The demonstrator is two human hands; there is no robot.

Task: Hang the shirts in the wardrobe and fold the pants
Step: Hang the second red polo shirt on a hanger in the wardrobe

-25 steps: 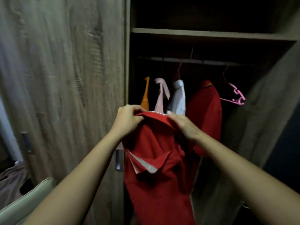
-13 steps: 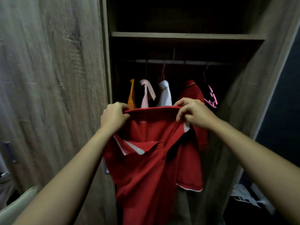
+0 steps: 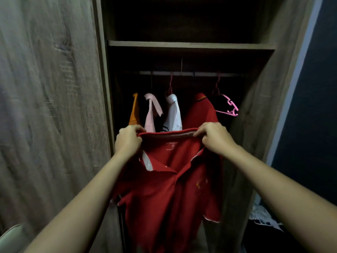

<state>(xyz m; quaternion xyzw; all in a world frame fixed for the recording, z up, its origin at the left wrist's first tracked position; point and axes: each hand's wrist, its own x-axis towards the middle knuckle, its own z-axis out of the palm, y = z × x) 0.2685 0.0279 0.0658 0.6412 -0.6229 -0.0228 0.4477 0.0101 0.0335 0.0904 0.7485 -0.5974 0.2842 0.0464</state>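
**Step in hand: shirt presented for hanging**

The red polo shirt with white-trimmed collar (image 3: 169, 189) hangs in front of the open wood-grain wardrobe (image 3: 189, 45), below its metal rail (image 3: 189, 73). The left hand (image 3: 128, 141) and right hand (image 3: 214, 138) each grip the back edge of the collar. The fingers of both are curled tight round the fabric, and the edge is pulled taut between them. No hanger is visible inside the shirt.

On the rail hang 4 garments: an orange shirt (image 3: 134, 112), a pale pink shirt (image 3: 151, 110), a white shirt (image 3: 174, 112) and a second red shirt (image 3: 202, 110). 1 empty pink plastic hanger (image 3: 228, 106) hangs at the right end.

Judgement: the hanging step is under way, and no pants are in view. The next move probably calls for 1 hand to release the collar, take the empty hanger and feed it through the neck opening, while the other hand carries the shirt's weight.
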